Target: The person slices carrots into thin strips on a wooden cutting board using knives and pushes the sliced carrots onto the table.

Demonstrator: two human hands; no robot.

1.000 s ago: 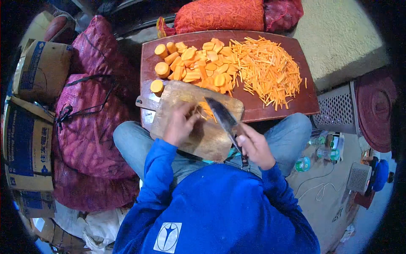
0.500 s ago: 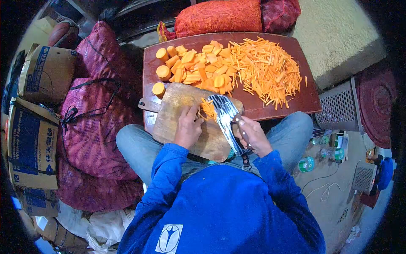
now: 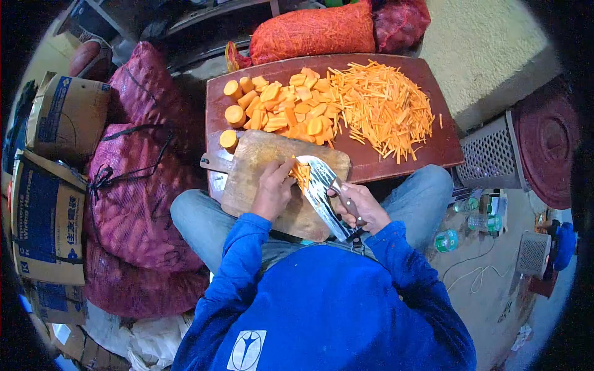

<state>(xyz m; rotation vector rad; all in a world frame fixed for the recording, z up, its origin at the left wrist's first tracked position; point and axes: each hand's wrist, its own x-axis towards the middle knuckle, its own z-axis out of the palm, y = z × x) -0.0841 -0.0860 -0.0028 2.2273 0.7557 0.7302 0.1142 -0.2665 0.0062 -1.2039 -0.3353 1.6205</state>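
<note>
Knife [image 3: 320,185]: since a second ago its blade has turned from near edge-on to broad side up.
Right hand [image 3: 365,208]: grip wrapped round the knife's handle.
Left hand [image 3: 273,188]: fingers bent, now closer to the blade; cannot tell whether this grip pinches the strips or only touches them.
Strips [image 3: 301,172]: carrot, bunched on the board between left fingertips and blade.
Board [image 3: 263,151]: wooden, far end on the counter, near end over the legs [image 3: 201,216].
Counter [image 3: 442,139]: red-brown; carrot slices [image 3: 297,110] spread left of heaped shreds [image 3: 390,111], chunks [image 3: 234,115] near the left edge.
Behind: an orange-filled net sack [image 3: 312,34].
Leftward: purple sacks [image 3: 139,204] tied with dark cord [image 3: 101,177], then cardboard boxes [image 3: 46,216].
Rightward: a grey crate [image 3: 492,157]; plastic bottles [image 3: 447,241] on the floor [image 3: 476,303].
</note>
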